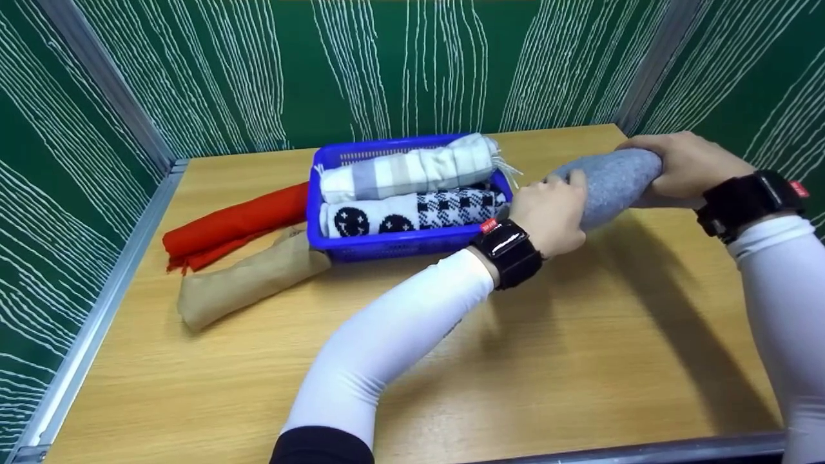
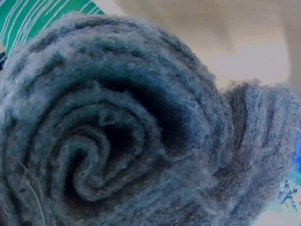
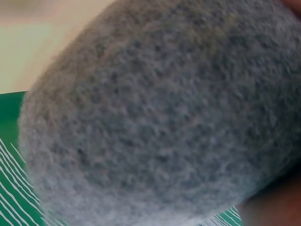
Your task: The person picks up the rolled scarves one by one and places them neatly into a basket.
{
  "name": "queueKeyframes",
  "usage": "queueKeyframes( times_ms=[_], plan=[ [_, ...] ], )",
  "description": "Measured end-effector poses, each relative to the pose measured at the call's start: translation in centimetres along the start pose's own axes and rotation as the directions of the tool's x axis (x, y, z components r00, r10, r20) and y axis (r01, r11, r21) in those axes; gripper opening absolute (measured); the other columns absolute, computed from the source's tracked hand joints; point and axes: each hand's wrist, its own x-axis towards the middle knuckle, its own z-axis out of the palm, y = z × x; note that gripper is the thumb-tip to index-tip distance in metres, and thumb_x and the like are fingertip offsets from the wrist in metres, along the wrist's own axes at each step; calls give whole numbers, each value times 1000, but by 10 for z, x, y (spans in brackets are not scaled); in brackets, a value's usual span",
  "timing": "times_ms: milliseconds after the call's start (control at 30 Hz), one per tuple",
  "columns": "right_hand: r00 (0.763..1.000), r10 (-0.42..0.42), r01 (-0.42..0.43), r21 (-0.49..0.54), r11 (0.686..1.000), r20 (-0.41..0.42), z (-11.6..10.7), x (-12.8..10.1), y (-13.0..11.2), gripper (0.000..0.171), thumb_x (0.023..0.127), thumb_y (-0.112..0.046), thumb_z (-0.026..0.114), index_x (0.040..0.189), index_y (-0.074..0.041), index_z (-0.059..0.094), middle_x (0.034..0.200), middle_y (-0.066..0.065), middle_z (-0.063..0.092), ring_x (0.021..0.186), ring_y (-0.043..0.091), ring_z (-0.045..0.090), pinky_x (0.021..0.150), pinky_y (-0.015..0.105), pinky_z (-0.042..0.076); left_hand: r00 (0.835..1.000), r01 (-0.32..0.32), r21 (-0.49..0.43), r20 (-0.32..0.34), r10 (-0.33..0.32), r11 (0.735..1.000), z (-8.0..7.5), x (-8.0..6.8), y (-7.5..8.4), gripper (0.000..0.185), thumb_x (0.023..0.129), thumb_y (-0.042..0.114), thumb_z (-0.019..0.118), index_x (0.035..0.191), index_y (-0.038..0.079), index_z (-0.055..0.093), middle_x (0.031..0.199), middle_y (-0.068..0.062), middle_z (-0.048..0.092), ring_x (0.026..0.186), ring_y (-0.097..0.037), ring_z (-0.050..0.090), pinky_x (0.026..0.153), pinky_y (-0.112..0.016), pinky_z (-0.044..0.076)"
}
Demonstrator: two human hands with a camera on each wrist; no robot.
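Observation:
A rolled grey woolly scarf (image 1: 612,183) is held above the table, right of the blue basket (image 1: 387,243). My left hand (image 1: 548,212) grips its near end and my right hand (image 1: 683,164) grips its far end. The left wrist view is filled by the spiral end of the grey roll (image 2: 117,141). In the right wrist view the grey roll (image 3: 160,122) covers almost everything. The basket holds a striped grey-and-white roll (image 1: 406,171) and a black-and-white patterned roll (image 1: 412,212).
A red rolled cloth (image 1: 232,225) and a tan rolled cloth (image 1: 251,277) lie on the wooden table (image 1: 580,361) left of the basket. Green patterned walls with metal rails enclose the table on three sides.

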Motion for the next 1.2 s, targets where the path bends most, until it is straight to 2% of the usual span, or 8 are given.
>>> queueKeyframes(
  times_ms=[200, 467, 600, 767, 967, 1100, 1200],
  plan=[
    [1000, 5, -5, 9, 1000, -13, -3, 0, -4, 68, 85, -17, 92, 147, -16, 64, 133, 27, 69, 113, 46, 68, 91, 66, 59, 1000, -4, 6, 24, 4, 1000, -7, 2, -4, 79, 93, 50, 79, 157, 19, 44, 137, -1, 69, 116, -19, 71, 92, -34, 62],
    [999, -27, 27, -9, 1000, -40, -7, 1, -9, 71, 84, -20, 94, 148, -15, 64, 134, 26, 69, 115, 47, 66, 92, 69, 57, 999, -24, 32, -27, 25, 999, -13, 1, -13, 78, 94, 51, 77, 156, 16, 47, 136, -3, 71, 115, -21, 72, 93, -35, 63],
    [998, -24, 23, -9, 1000, -53, -7, 2, -11, 72, 84, -25, 95, 148, -16, 64, 135, 26, 69, 115, 47, 66, 92, 71, 57, 1000, -18, 27, -12, 19, 999, -16, 1, -17, 81, 94, 52, 78, 159, 17, 45, 139, -3, 70, 117, -21, 71, 94, -34, 62],
    [996, -35, 32, -37, 999, -77, -8, 2, -15, 70, 84, -29, 96, 146, -18, 66, 132, 23, 71, 112, 42, 67, 87, 60, 58, 1000, -28, 29, -4, 28, 999, -20, 1, -22, 80, 94, 47, 77, 159, 16, 44, 138, -3, 70, 116, -22, 72, 92, -35, 62],
    [996, -35, 31, -48, 998, -84, -10, 1, -19, 68, 85, -24, 94, 147, -17, 65, 132, 24, 69, 110, 44, 66, 84, 60, 60, 999, -39, 21, -1, 39, 999, -23, -1, -29, 75, 94, 41, 75, 158, 16, 44, 136, -3, 69, 114, -22, 72, 88, -36, 63],
    [994, -49, 44, -47, 998, -102, -11, 1, -23, 67, 85, -23, 94, 145, -17, 66, 130, 22, 71, 109, 41, 67, 83, 52, 57, 999, -46, 8, 2, 46, 999, -26, -2, -34, 72, 95, 36, 74, 157, 16, 45, 134, -3, 70, 113, -22, 72, 88, -36, 63],
    [993, -56, 52, -38, 998, -108, -11, 2, -25, 68, 86, -24, 94, 147, -17, 65, 131, 22, 71, 110, 41, 66, 84, 53, 56, 998, -59, -1, -1, 59, 998, -28, -2, -39, 72, 95, 33, 74, 158, 15, 44, 133, -3, 70, 111, -22, 71, 87, -36, 63]
  ],
)
